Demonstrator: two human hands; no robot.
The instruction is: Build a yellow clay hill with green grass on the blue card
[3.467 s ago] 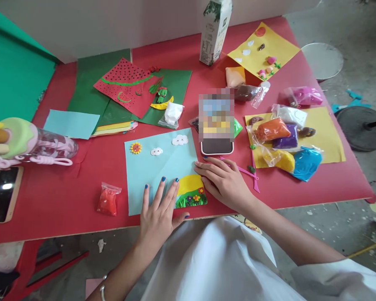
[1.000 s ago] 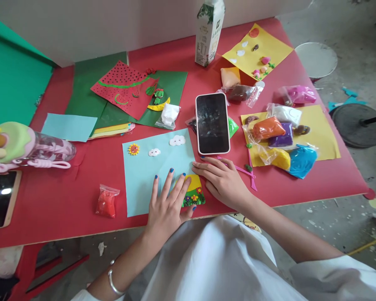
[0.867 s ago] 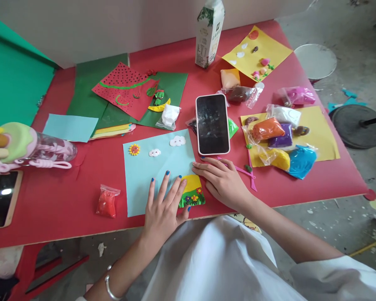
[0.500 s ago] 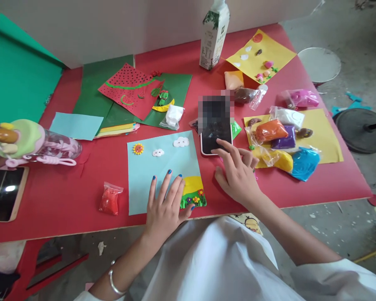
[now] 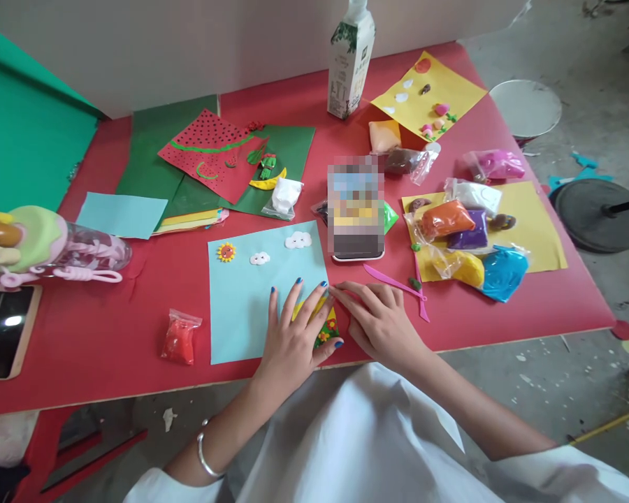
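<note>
My left hand (image 5: 296,335) lies spread over the lower right of a light blue sheet (image 5: 235,300), its fingers on the yellow and green clay patch with small flowers (image 5: 328,328), partly covering it. A clay sun (image 5: 226,252) and two white clay clouds, one at the top right (image 5: 298,240), sit higher on the sheet. At the sheet's right edge, my right hand (image 5: 385,325) has loosely bent fingers, tips close to the left fingertips, with nothing visible in them. Beyond it lies a phone (image 5: 356,246) with a lit, pixelated screen. Pink clay tools (image 5: 395,279) lie beside my right hand.
Bagged clay, including a blue pack (image 5: 504,274), rests on yellow paper at right. A red clay bag (image 5: 181,337) lies left of the sheet. A carton (image 5: 351,66) stands at the back. A bottle (image 5: 97,246) and another phone (image 5: 5,335) are at left.
My right hand has moved off the phone, left and down to the blue sheet's edge. The phone screen has gone from dark to lit. My left hand has shifted slightly right over the clay patch.
</note>
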